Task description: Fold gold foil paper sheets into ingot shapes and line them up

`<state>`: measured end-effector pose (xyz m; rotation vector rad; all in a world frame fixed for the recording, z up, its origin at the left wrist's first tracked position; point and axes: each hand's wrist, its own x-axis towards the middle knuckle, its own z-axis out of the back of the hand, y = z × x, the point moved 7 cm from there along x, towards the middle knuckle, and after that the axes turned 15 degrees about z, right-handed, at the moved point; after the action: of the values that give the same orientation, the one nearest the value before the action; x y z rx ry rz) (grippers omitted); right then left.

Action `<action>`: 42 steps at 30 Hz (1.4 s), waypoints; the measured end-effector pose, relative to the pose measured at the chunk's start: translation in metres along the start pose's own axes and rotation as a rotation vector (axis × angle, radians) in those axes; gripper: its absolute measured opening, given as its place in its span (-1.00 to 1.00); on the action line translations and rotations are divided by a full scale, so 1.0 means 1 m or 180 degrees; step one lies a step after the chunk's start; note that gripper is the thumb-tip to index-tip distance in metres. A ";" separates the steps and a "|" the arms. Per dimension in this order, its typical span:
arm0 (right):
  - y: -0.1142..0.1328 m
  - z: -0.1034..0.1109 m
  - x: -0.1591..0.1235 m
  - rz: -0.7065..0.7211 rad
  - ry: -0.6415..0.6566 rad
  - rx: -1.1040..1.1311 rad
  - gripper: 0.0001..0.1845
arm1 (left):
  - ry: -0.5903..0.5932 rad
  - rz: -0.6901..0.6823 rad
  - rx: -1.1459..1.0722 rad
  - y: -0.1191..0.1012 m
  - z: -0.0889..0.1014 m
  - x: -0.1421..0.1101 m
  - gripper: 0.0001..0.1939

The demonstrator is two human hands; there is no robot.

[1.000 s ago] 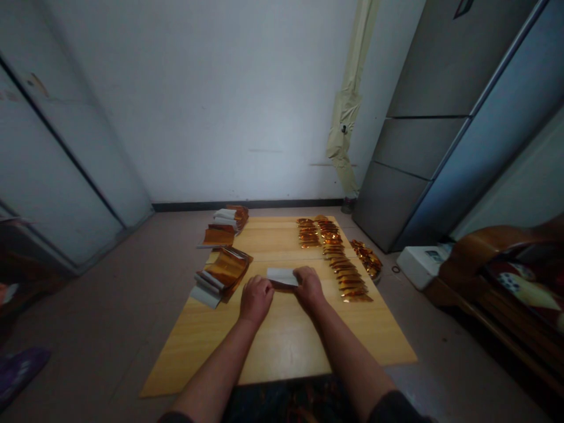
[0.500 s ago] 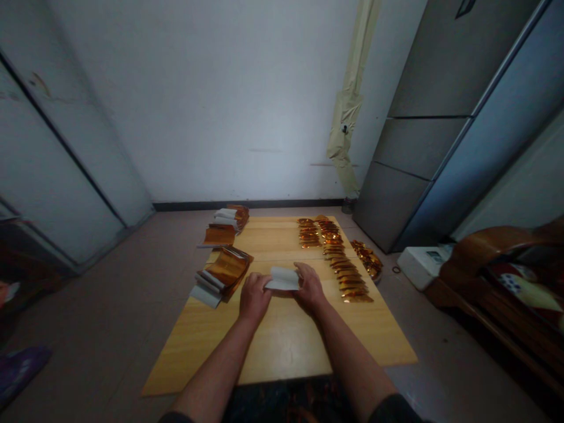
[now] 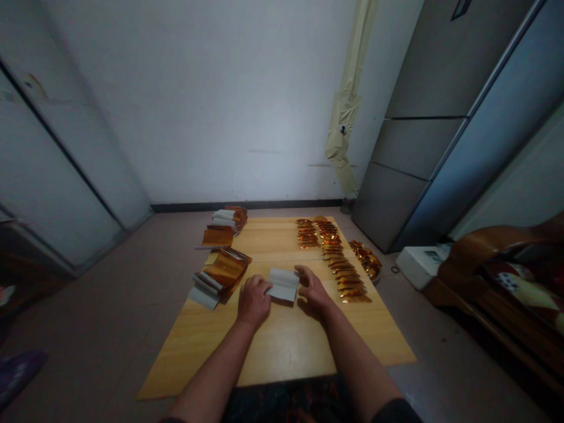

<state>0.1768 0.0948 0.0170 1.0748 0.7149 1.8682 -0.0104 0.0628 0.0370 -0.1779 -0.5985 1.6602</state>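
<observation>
My left hand is closed, pinching the left edge of a small white paper sheet held just above the yellow board. My right hand is at the sheet's right edge, fingers curled with the thumb stretched toward the paper; whether it grips the sheet I cannot tell for sure. A curled stack of gold-and-white foil sheets lies just left of my left hand. A row of folded gold pieces lies right of my right hand.
Another foil stack sits at the board's far left corner. More gold pieces pile up off the board's right edge. A grey refrigerator stands at right, a wooden chair and a white box beside it.
The white sheet has unfolded and lifted, showing a larger white face. My right hand shifted slightly right and opened its grip; my left hand kept hold of the left edge.
</observation>
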 end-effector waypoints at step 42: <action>0.000 -0.009 0.020 -0.0172 0.0043 -0.1002 -0.13 | 0.0130 -0.1075 0.0281 -0.022 -0.010 -0.009 -0.87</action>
<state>0.1633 0.1118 0.0206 0.8333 0.4332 1.8672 0.0152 0.0580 0.0372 -0.0428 -0.4930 1.3494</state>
